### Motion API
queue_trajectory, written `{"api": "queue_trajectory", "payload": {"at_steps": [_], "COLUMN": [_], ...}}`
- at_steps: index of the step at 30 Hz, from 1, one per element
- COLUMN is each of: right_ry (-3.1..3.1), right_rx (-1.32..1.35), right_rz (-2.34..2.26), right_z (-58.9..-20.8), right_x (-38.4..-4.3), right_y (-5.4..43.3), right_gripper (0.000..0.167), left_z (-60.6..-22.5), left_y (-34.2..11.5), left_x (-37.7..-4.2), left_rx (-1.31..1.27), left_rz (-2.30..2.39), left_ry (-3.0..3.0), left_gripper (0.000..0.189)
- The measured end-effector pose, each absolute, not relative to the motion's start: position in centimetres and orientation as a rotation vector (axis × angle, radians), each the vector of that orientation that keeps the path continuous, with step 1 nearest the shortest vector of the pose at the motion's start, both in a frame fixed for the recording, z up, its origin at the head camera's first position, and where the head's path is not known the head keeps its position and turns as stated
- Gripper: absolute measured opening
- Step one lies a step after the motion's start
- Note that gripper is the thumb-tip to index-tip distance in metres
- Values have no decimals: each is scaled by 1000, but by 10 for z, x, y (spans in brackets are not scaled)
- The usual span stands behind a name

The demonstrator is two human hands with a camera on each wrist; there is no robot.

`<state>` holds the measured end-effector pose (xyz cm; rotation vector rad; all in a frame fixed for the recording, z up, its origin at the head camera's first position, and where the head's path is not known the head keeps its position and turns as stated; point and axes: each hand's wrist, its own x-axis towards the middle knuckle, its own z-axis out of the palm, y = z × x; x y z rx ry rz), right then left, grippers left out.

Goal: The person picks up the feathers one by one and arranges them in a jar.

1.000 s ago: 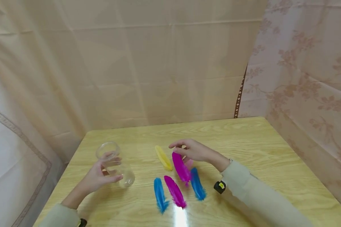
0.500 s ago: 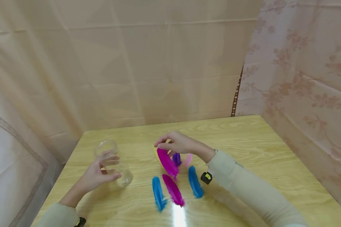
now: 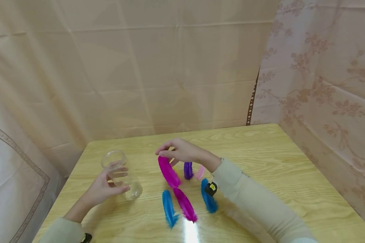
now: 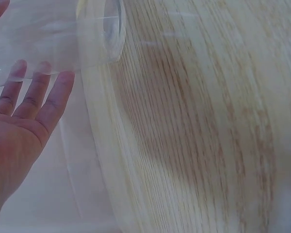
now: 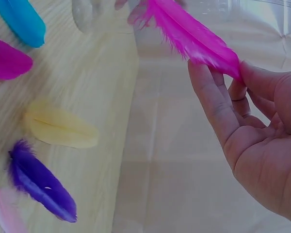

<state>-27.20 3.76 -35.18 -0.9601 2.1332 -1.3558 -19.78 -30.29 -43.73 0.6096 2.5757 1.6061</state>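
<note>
My right hand (image 3: 177, 152) pinches the quill end of a magenta feather (image 3: 168, 171) (image 5: 194, 36) above the table, and the feather hangs down and to the right. My left hand (image 3: 104, 187) holds a clear plastic jar (image 3: 119, 173) (image 4: 63, 36) at the table's left, its mouth tilted up and away; in the left wrist view straight fingers (image 4: 36, 92) lie along the jar's side. A yellow feather (image 5: 60, 128), a purple feather (image 3: 188, 170) (image 5: 41, 187) and a pink feather (image 3: 200, 172) lie under my right hand.
On the wooden table (image 3: 261, 162) near the front lie a blue feather (image 3: 169, 208), another magenta feather (image 3: 185, 204) and a second blue feather (image 3: 207, 199). Beige curtains (image 3: 140, 67) hang behind the table and a floral one on the right.
My right hand has lifted the magenta feather off the table and carried it left, toward the jar. The purple feather beneath came into view. The left hand and jar stayed put.
</note>
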Motion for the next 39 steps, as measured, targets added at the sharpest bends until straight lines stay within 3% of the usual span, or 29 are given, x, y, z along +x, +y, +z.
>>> {"api": "queue_trajectory", "payload": {"at_steps": [39], "right_ry": [2089], "right_rx": [-850], "right_rz": [-1532], "right_z": [-322], "right_x": [-270], "right_y": [13], "right_gripper": [25], "left_z": [-437], "left_y": [-296], "left_x": [-205], "left_rx": [661], "left_rz": [1640], "left_ry": [2507], "left_gripper": [86]}}
